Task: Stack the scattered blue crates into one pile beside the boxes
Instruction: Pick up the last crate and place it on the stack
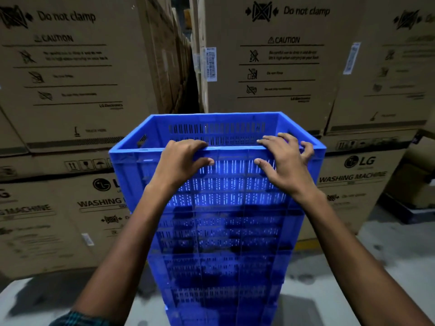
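We see a tall pile of blue crates (219,243) standing on the grey floor (329,274), and everything else is placed against that pile. Its top crate (219,147) sits open and empty, its slotted walls squared up with the crates below it. How many crates the pile holds we cannot count — the lower ones blur together.

Both hands grasp the near rim of the top crate. The left hand (181,161) is on the left part of that rim, fingers curled over the edge into the crate and thumb pressed on the outer wall. The right hand (284,161) is on the right part near the corner, fingers hooked over the rim, thumb likewise on the outer face.

Just behind the pile rise stacked cardboard boxes (282,67) printed with "Do not clamp", "CAUTION" and "LG WASHING MACHINE" — 1 stack to the left of the pile, another to the right, with a dark narrow gap (190,85) between them directly behind the top crate.
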The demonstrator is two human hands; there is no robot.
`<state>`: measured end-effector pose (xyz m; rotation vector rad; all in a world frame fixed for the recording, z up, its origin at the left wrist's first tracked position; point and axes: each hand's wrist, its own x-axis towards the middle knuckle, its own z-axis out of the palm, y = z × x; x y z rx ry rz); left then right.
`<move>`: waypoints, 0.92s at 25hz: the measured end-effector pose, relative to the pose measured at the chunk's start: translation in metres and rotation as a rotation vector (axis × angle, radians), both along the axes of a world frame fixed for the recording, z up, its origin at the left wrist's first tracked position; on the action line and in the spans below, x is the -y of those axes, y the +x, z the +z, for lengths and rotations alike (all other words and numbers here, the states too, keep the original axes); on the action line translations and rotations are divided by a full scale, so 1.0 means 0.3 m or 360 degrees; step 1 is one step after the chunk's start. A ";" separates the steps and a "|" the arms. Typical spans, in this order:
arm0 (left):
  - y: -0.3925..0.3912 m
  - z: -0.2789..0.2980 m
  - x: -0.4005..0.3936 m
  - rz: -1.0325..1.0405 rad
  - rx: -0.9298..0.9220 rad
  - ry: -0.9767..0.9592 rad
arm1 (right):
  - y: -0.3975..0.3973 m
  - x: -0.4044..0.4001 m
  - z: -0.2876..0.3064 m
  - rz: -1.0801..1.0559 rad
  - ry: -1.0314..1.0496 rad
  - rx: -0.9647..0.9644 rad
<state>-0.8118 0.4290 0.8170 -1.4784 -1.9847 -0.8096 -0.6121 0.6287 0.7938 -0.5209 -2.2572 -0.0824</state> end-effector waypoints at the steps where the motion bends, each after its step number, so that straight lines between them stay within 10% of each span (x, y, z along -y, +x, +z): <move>1: 0.007 -0.019 0.000 -0.0002 -0.0062 0.0046 | 0.000 0.025 -0.023 -0.0046 0.0027 -0.0102; 7: 0.086 -0.192 0.003 0.0077 -0.0429 0.0539 | 0.018 0.198 -0.261 0.0014 -0.0102 -0.0792; 11: 0.131 -0.435 0.016 0.0018 -0.0572 0.0496 | 0.032 0.261 -0.490 0.0208 -0.0768 -0.0841; 18: 0.062 -0.673 0.078 0.0768 0.0783 0.0682 | -0.011 0.246 -0.558 -0.0269 -0.1657 -0.1201; 23: 0.053 -0.645 0.091 0.0810 0.0683 0.0554 | -0.021 0.161 -0.552 -0.0435 -0.1716 -0.1072</move>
